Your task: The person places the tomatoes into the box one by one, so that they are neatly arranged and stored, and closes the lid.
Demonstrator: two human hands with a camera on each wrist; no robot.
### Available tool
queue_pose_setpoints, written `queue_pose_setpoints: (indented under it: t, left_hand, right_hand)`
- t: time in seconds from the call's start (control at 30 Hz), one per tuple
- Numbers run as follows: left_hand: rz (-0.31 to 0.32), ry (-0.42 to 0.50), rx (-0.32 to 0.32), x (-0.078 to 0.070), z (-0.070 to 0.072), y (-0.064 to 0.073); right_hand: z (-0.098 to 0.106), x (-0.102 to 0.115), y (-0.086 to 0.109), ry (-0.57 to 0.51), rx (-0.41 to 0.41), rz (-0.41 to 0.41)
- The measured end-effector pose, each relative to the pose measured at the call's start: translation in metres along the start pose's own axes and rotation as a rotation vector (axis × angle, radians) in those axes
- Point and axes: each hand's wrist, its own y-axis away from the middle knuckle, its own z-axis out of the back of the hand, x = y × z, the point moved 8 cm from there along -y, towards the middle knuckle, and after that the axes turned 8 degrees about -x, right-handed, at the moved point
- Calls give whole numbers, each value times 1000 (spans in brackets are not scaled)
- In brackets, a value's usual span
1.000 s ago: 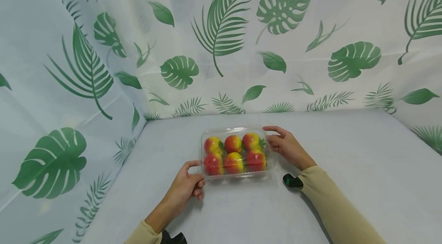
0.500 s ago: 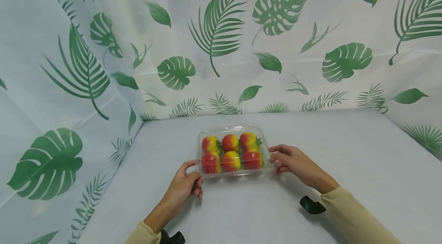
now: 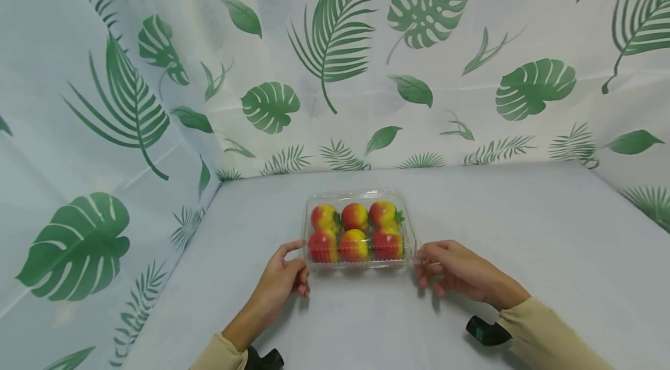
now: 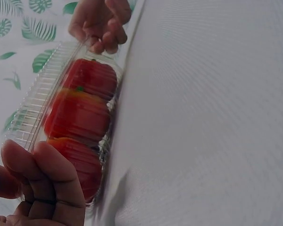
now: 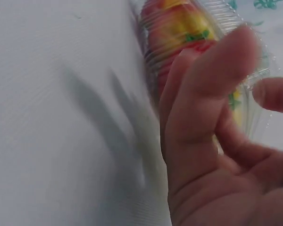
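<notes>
On the pale table sits a clear plastic box (image 3: 361, 265), its lid down over red-and-yellow fruits (image 3: 354, 217) with green leaves, set in two rows. My left hand (image 3: 280, 277) is at the box's left front corner, index finger and thumb pinching its edge and the other fingers curled below. At the right front corner, my right hand (image 3: 460, 274) has its fingertips right at the rim. The right wrist view shows a gap between that hand's thumb (image 5: 273, 94) and index finger (image 5: 217, 70). The ribbed side of the box faces the left wrist view.
White sheets printed with green leaves hang as a back wall (image 3: 335, 67) and a left wall (image 3: 104, 143). The pale tabletop (image 3: 523, 213) runs up to them. Black wrist devices (image 3: 487, 332) are worn at the sleeve cuffs.
My right hand has slid from the box's right back corner down its right side to the front corner. My left hand has stayed at the left edge, and the box has stayed in place.
</notes>
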Motion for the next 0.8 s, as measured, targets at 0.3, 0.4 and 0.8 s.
queue_pose_setpoints:
  t: [0.3, 0.4, 0.8]
  left_hand:
    - [3, -1, 10, -2, -2, 2]
    - [6, -6, 20, -2, -2, 1]
    - [-2, -9, 46, -2, -1, -1]
  right_hand:
    - [-5, -3, 1, 35, 83, 20]
    - [-4, -3, 1, 56, 95, 45]
    - [-4, 0, 3, 125, 72, 84]
